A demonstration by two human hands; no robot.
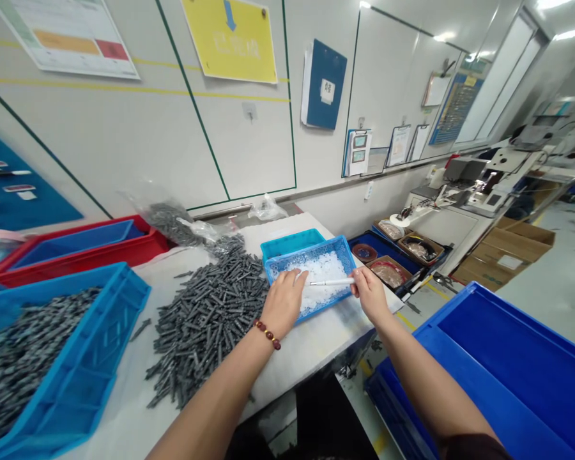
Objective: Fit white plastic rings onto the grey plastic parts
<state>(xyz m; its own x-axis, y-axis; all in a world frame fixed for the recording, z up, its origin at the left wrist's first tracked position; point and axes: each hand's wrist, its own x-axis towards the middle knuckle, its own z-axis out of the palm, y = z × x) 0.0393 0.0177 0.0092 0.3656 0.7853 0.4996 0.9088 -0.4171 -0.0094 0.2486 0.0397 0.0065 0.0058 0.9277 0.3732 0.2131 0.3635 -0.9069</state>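
Observation:
My right hand (370, 292) grips the back end of a slim white pen-like tool (333, 282), which lies nearly level and points left. Close to the tool's thin dark tip is my left hand (284, 295), its fingers bent and drawn together; anything between them is hidden. A beaded bracelet (267, 334) circles that wrist. Both hands are over a blue basket (347, 252) with many small white pieces (323, 263) in it. Left of the basket, a large heap of dark grey slender parts (206, 313) spreads over the white-covered table (311, 348).
A teal tray (292, 241) sits behind the basket. At left stand a blue bin (100, 358) of grey parts and a red bin (148, 239). Large blue crates (517, 364) are at right. Boxes of parts (388, 271) lie beyond the table.

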